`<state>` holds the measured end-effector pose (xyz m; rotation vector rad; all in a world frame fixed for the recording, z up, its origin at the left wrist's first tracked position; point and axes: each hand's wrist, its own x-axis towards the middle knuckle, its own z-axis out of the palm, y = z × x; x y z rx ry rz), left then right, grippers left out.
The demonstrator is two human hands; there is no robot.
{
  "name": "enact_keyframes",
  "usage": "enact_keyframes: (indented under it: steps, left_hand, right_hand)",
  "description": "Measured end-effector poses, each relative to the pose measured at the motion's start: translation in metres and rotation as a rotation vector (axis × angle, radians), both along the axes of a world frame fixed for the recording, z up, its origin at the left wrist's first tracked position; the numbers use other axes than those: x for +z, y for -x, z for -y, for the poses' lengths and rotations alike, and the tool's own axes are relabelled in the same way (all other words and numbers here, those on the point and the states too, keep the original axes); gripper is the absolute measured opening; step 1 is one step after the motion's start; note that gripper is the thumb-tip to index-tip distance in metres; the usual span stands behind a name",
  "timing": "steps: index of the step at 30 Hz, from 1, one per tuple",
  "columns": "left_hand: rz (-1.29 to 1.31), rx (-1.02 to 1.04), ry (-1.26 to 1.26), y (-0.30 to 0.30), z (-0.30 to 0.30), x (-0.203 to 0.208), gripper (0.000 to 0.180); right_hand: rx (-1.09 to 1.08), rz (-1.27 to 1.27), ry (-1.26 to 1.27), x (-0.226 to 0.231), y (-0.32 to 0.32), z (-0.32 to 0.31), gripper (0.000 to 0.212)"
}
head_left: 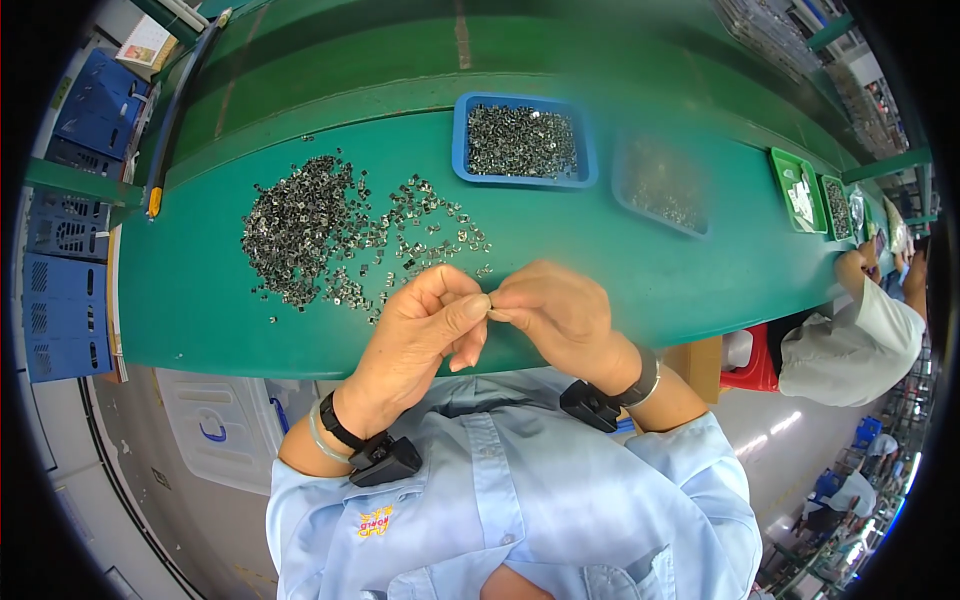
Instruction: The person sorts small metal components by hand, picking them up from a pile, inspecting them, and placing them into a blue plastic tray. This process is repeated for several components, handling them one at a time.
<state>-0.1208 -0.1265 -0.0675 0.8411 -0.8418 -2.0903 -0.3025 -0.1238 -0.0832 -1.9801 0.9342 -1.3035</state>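
Note:
My left hand (428, 322) and my right hand (562, 312) meet fingertip to fingertip above the near edge of the green table (240, 345). Both pinch at one spot, and whatever lies between the tips is too small and covered to make out. Beyond my left hand spreads a heap of small metal parts (300, 225), dark and silvery, thinning out into loose pieces toward the right. Past my hands, a blue tray (462, 168) holds many similar small parts. A second tray (690, 228), blurred in the picture, stands to its right with small parts inside.
At the far right are a green tray (783, 165) with white items and a smaller green tray (845, 236) of parts. A co-worker in a light top (850, 345) sits there. Blue crates (66, 310) stand at the left; a clear plastic box (215, 425) sits below the table.

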Motion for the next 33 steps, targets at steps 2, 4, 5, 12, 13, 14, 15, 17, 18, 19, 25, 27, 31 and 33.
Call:
enact_keyframes:
  steps: [2, 4, 5, 12, 13, 14, 15, 17, 18, 19, 25, 27, 31, 33]
  left_hand:
    - [-0.066, -0.011, -0.035, 0.001, 0.000, 0.001, 0.015]
    - [-0.100, -0.016, -0.051, 0.003, 0.001, 0.001, 0.015]
    - [-0.121, -0.016, -0.053, 0.004, 0.001, 0.002, 0.016]
    - [-0.140, -0.024, -0.060, 0.004, 0.002, 0.002, 0.020]
    - [-0.135, -0.023, -0.059, 0.003, 0.002, 0.001, 0.021]
    - [-0.131, -0.023, -0.057, 0.003, 0.002, 0.001, 0.021]
    - [-0.127, -0.022, -0.056, 0.003, 0.002, 0.001, 0.021]
    - [-0.133, -0.023, -0.055, 0.003, 0.002, 0.001, 0.021]
    - [-0.136, -0.027, -0.055, 0.003, 0.001, 0.001, 0.021]
    - [-0.139, -0.031, -0.054, 0.003, 0.001, 0.000, 0.021]
    - [-0.087, 0.104, -0.060, -0.014, 0.000, -0.009, 0.017]
    - [-0.091, 0.174, -0.062, -0.021, -0.002, -0.017, 0.015]
    - [-0.086, 0.258, -0.119, -0.028, -0.006, -0.026, 0.015]
    - [-0.084, 0.268, -0.129, -0.032, -0.006, -0.028, 0.015]
  right_hand:
    - [-0.015, 0.000, -0.012, -0.002, 0.000, 0.000, 0.014]
    - [-0.017, 0.030, -0.029, -0.002, 0.000, 0.001, 0.014]
    - [-0.018, 0.060, -0.047, -0.002, -0.001, 0.002, 0.014]
    - [0.006, 0.174, -0.182, -0.007, -0.001, 0.001, 0.011]
    - [0.010, 0.186, -0.200, -0.007, -0.002, 0.001, 0.011]
    - [0.015, 0.198, -0.218, -0.008, -0.002, 0.001, 0.011]
    - [0.017, 0.196, -0.218, -0.008, -0.002, 0.001, 0.011]
    - [0.024, 0.230, -0.247, -0.008, -0.002, 0.001, 0.010]
    - [0.027, 0.247, -0.261, -0.007, -0.002, 0.000, 0.010]
    - [0.028, 0.245, -0.262, -0.006, -0.001, 0.002, 0.010]
    - [-0.186, 0.102, -0.273, 0.016, 0.022, 0.064, 0.009]
    - [-0.257, 0.082, -0.362, 0.022, 0.027, 0.088, 0.010]
    - [-0.400, -0.185, -0.087, -0.002, 0.038, 0.109, 0.013]
    - [-0.299, -0.340, -0.042, -0.009, 0.038, 0.093, 0.015]
